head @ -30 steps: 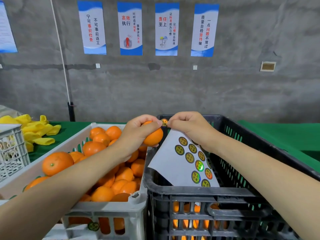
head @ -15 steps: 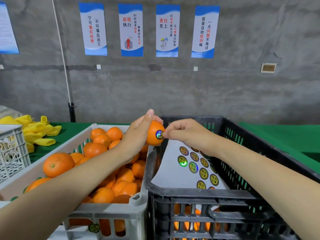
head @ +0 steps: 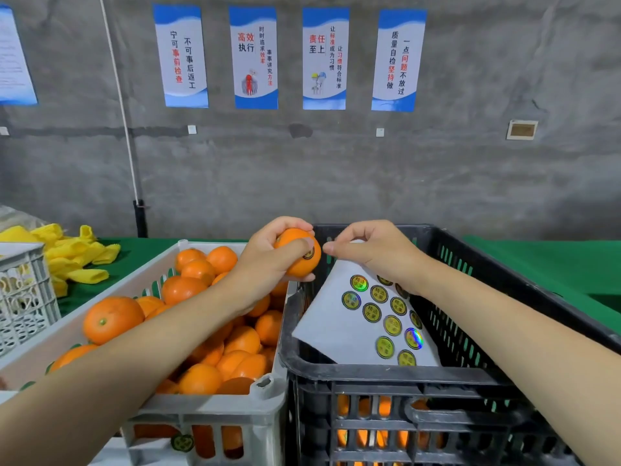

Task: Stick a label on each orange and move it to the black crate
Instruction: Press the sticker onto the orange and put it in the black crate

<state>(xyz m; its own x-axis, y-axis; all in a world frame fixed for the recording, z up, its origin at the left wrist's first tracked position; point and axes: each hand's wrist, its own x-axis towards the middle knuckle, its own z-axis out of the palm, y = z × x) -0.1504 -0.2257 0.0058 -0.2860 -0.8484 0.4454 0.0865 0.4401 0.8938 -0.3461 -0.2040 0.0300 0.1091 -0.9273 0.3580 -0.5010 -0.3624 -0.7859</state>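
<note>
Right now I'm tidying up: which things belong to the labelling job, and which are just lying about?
Job: orange in left hand, right hand, sticker sheet, black crate, grey crate of oranges.
Lying about: yellow heap, white basket, wall posters.
</note>
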